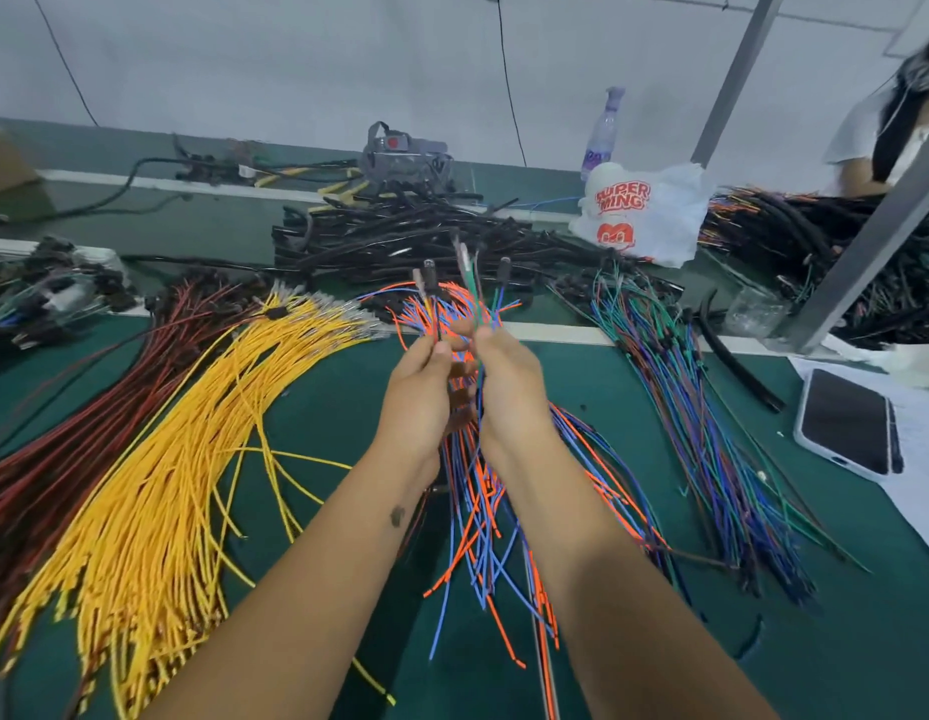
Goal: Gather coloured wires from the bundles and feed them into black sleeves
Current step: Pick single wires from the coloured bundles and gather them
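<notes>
My left hand [421,387] and my right hand [509,381] are raised close together over the green table [322,407]. Both pinch a small bunch of gathered wires [465,283] whose terminal ends stick up above the fingers. Under my wrists lies a bundle of orange and blue wires [483,537]. A yellow wire bundle [192,459] fans out at the left, with a dark red bundle [78,428] beyond it. A blue, purple and green bundle [696,407] lies at the right. A heap of black sleeves [400,236] sits behind the hands.
A phone [847,423] lies on white paper at the right edge. A white printed plastic bag [644,210] and a spray bottle [602,132] stand at the back. A metal post [867,236] rises at the right, with another person [888,132] behind it.
</notes>
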A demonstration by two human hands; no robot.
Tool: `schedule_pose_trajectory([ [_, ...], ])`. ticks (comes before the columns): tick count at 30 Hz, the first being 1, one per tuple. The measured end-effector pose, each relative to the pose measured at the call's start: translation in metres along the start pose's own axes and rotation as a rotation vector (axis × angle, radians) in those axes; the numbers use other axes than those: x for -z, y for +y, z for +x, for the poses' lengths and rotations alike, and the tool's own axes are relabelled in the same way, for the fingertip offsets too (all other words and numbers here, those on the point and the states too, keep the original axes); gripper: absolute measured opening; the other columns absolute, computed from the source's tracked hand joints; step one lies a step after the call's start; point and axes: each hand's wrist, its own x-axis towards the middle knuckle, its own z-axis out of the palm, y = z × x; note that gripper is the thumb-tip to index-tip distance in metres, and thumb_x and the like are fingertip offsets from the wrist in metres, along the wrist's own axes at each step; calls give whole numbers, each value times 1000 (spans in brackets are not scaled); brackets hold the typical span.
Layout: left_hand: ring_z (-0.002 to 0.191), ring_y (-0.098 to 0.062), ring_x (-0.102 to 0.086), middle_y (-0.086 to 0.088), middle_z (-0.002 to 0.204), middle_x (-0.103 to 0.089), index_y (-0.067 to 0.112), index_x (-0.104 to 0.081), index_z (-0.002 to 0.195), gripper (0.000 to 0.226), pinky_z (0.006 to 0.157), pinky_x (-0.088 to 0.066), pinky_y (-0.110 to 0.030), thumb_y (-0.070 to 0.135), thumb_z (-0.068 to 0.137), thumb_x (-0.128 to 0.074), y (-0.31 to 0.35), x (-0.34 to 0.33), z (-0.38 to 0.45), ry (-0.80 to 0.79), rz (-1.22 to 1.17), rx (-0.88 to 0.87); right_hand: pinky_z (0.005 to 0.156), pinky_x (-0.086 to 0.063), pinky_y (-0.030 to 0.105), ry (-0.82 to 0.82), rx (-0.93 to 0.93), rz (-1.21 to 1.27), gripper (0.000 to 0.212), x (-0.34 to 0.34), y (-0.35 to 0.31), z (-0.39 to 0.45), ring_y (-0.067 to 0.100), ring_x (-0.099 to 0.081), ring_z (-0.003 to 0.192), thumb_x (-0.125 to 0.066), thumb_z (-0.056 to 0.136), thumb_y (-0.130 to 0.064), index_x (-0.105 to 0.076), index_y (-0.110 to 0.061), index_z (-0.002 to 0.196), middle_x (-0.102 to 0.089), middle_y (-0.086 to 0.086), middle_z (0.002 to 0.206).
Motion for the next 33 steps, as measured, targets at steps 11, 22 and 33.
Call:
schedule_pose_trajectory([
  [11,53,-18,-49,-6,65,-51,17,-56,81,26,53,-38,-25,10,98,-38,7,22,16,38,282,-34,54,-41,19,-175,-96,-230,34,-13,3,0,3,-54,53,-53,92,-8,-65,-18,61,-61,-11,58],
  [22,55,-17,-28,3,60,-32,18,-47,77,29,53,-23,-35,36,99,-44,-16,79,28,325,319,-201,92,-39,36,209,-61,-910,22,26,-2,61,26,-48,104,-53,85,-23,-68,-28,100,-56,9,103],
  [33,36,-3,-17,13,44,-25,20,-33,70,36,35,-16,-14,25,105,-32,-7,87,25,368,-225,-161,76,-46,36,305,105,-1306,32,40,-5,78,39,-56,92,-57,91,-35,-67,-5,88,-63,19,92],
])
